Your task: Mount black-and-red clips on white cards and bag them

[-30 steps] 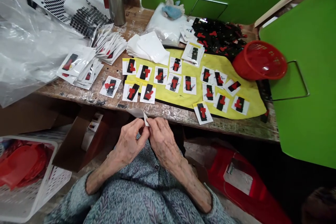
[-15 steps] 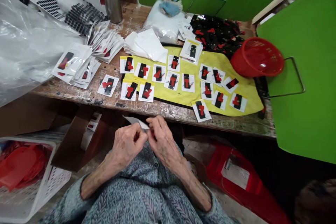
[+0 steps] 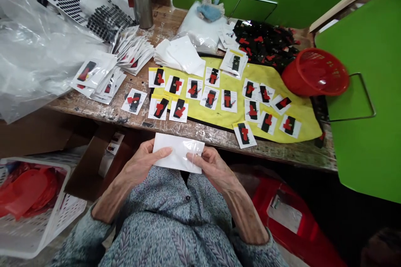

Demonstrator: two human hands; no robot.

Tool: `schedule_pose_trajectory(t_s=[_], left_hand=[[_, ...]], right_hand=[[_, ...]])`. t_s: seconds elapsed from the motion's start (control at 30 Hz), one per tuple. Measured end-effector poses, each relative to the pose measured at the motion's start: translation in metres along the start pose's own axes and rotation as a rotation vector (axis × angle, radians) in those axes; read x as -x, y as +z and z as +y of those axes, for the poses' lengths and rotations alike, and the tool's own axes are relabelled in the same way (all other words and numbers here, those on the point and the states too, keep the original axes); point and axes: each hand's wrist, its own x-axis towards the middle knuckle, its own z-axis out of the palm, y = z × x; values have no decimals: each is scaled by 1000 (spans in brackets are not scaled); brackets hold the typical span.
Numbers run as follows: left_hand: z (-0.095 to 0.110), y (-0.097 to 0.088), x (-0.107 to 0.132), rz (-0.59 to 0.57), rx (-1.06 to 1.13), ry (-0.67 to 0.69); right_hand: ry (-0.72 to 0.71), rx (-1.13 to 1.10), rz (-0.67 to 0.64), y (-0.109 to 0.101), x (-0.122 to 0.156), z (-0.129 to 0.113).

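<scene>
A flat white packet (image 3: 179, 150), glossy toward its right end, is stretched level between my hands just off the table's front edge. My left hand (image 3: 149, 157) pinches its left end, thumb on top. My right hand (image 3: 212, 162) grips the right end the same way, its fingers hidden beneath. Beyond it, several white cards (image 3: 229, 101) with black and red pieces on them lie in loose rows, most of them on a yellow cloth (image 3: 282, 81). A stack of blank white packets (image 3: 184, 55) rests behind the rows.
Filled packets (image 3: 94, 73) are piled at the left beside a large clear plastic bag (image 3: 37, 46). A red basket (image 3: 315, 73) and a heap of black and red pieces (image 3: 263, 41) stand at the right. Below left are a cardboard box (image 3: 90, 167) and a white crate (image 3: 54, 217).
The white packet has turned from a narrow edge-on view to lie flat toward me. My hands have moved apart to its two ends. The whole view has shifted slightly.
</scene>
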Motion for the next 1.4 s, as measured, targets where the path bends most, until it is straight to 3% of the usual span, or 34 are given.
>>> schedule_pose_trajectory(t_s=[0.13,0.3,0.43,0.53,0.6,0.73,1.0,1.07,1.23,1.4], left_hand=[[-7,8,-2,44,-51,67],[-5,-4,2,11,-269,121],[1,-8,11,236,-893,501],[0,0,14,111,-1181,688],[-3,4,14,29,-1218,692],[-5,3,12,-10,-1182,633],[-3,1,10,33,-1095,678],[-5,-1,10,82,-1077,677],[-9,-8,7,187,-1092,641],[-12,-12,6,236,-1112,666]], right_hand=[[28,-36,-20,2,-1,7],[-1,106,3,0,-8,8],[-28,348,-43,-1,-13,4],[-29,379,-106,1,-16,2],[-19,401,-135,3,-17,0],[21,413,-201,3,-19,-2],[-28,448,-245,3,-23,-4],[-70,480,-152,2,-22,-9],[-403,932,444,5,-37,-17],[-554,1363,825,23,-76,-13]])
